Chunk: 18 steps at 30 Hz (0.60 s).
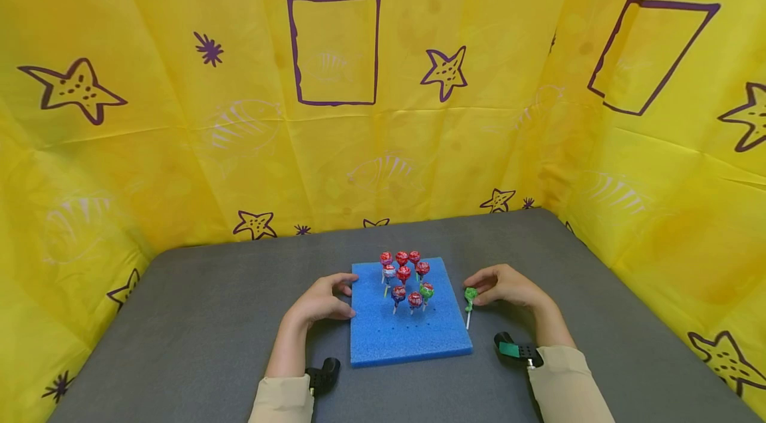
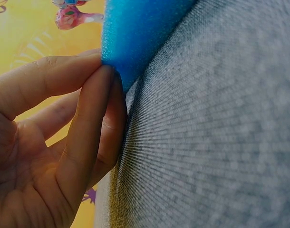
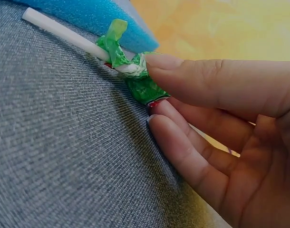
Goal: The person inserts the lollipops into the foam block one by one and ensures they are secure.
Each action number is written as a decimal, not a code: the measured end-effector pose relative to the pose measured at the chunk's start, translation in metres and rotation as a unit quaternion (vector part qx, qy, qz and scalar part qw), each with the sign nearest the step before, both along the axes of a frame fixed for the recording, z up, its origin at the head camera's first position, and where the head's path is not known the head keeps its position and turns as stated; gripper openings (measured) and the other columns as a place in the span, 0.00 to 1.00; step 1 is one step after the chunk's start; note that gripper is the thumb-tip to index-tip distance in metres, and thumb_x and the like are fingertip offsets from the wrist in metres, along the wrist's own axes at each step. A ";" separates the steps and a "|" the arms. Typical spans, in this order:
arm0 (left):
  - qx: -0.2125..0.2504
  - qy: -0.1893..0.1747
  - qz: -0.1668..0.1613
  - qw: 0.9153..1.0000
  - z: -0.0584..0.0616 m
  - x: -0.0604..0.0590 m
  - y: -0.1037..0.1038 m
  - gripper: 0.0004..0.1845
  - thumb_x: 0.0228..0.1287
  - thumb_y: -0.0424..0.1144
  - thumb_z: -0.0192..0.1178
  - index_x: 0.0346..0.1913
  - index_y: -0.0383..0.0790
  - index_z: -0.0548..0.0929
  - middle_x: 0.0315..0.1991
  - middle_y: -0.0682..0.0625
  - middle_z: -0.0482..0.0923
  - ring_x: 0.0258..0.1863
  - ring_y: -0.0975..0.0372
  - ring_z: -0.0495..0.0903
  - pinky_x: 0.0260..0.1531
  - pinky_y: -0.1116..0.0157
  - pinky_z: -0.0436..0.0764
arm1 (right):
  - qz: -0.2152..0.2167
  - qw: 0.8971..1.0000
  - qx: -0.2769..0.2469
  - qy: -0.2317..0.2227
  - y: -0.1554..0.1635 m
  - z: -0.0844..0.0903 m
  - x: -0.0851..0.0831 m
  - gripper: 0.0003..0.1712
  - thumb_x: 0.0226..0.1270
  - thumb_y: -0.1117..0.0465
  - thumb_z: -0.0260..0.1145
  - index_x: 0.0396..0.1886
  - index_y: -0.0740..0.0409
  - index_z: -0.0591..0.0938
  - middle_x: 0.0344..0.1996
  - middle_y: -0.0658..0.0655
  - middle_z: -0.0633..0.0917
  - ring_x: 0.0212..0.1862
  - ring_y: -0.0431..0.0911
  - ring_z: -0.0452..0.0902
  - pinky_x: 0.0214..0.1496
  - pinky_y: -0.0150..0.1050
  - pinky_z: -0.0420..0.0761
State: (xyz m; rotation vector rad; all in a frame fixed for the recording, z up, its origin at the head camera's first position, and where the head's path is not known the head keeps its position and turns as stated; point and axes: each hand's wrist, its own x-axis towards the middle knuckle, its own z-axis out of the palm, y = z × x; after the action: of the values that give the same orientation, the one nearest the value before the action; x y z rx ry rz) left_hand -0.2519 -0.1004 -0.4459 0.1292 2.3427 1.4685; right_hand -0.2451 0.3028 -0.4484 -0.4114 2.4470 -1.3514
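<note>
My right hand [image 1: 509, 284] pinches a green-wrapped lollipop [image 1: 471, 294] by its candy end, just right of a blue foam board [image 1: 413, 343]. In the right wrist view the thumb presses on the twisted green wrapper [image 3: 147, 85], and the white stick [image 3: 64, 34] points away from the fingers, close over the grey surface. At the board's left side, my left hand [image 1: 317, 300] rests its thumb and fingertips against the foam edge [image 2: 128, 42]. Several wrapped lollipops, mostly red [image 1: 403, 275], stand upright in the board's far half, with another green one [image 1: 427, 291] among them.
Small holes [image 1: 408, 327] dot the board's near part. A grey tabletop [image 1: 209, 316] lies under everything. Yellow fabric [image 1: 335, 163] with purple star drawings rises behind and at both sides. Each wrist wears a black camera mount [image 1: 519, 351].
</note>
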 end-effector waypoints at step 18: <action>-0.003 -0.003 -0.001 1.000 -0.001 0.000 0.000 0.36 0.48 0.25 0.71 0.64 0.42 0.76 0.46 0.43 0.75 0.32 0.59 0.81 0.39 0.61 0.87 | 0.006 1.000 -0.003 0.000 0.000 -0.001 -0.001 0.22 0.59 0.63 0.73 0.53 0.65 0.83 0.50 0.66 0.85 0.46 0.48 0.82 0.47 0.30 0.83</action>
State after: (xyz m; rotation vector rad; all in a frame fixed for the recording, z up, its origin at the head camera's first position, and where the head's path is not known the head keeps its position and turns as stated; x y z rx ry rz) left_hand -0.2523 -0.1004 -0.4466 0.1259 2.3411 1.4597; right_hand -0.2458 0.3028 -0.4496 -0.4283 2.4370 -1.3550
